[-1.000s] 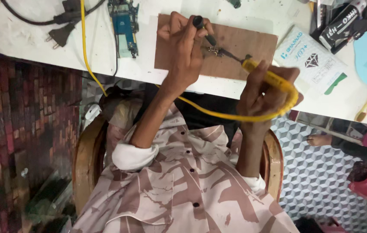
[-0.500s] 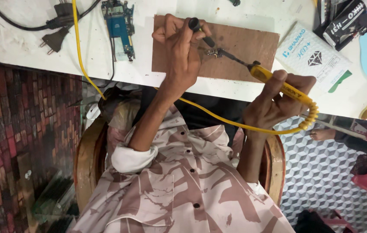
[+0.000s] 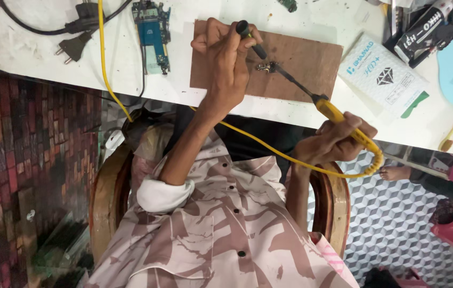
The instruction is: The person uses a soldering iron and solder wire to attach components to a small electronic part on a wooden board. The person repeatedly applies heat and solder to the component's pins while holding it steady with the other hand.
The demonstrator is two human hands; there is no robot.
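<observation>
A person seated in a wooden chair (image 3: pixel 110 208) works with two hands at a white table (image 3: pixel 130 69). The left hand (image 3: pixel 226 58) is closed around one slim black tool (image 3: pixel 250 38), pinched between thumb and fingers and angled down toward a single small metal part (image 3: pixel 267 66). That part, dark and glinting, lies near the middle of one brown board (image 3: pixel 306 64), which sits flat on the table in front of the person. The right hand (image 3: pixel 338 141), off the table's near edge, grips one yellow-handled soldering iron (image 3: pixel 338 117); its thin dark shaft reaches up across the board so the tip meets the metal part. One yellow cord (image 3: pixel 104 64) loops from the handle under the arms and back up over the table. Left of the board lies one blue circuit board (image 3: pixel 153 32); farther left, one black plug (image 3: pixel 74 47). One white box (image 3: pixel 383 74) rests right of the board.
</observation>
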